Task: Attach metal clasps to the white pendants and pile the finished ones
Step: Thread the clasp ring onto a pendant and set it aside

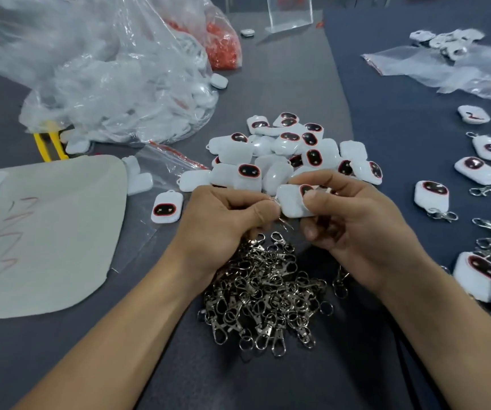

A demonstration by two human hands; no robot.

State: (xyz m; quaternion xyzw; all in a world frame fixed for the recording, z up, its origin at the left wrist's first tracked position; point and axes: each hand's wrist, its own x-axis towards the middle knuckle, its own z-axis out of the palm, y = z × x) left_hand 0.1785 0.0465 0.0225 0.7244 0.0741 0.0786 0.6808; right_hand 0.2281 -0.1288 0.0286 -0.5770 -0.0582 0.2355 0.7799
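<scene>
Grey tabletop (282, 69) is taken up by work at several stages. At the upper left a large clear plastic bag (105, 69) is seen, stuffed with more white pieces. A pile of bare pendants (282, 149) is heaped at the centre, and below it a heap of loose clasps (265, 294) is spread between the forearms. Along the right edge, finished pendants (432, 196) with clasps attached are laid out, more scattered than piled.

Judged from these quantities, only a small share is done and most of the stock is left.

Above the clasp heap, a single pendant (291, 202) is pinched by the curled thumb and fingers of the right hand (353, 232). Its loop end is met by the left hand (223, 229), whose fingertips are closed on a metal clasp (285, 222). Whether the ring is threaded yet cannot be told.
</scene>
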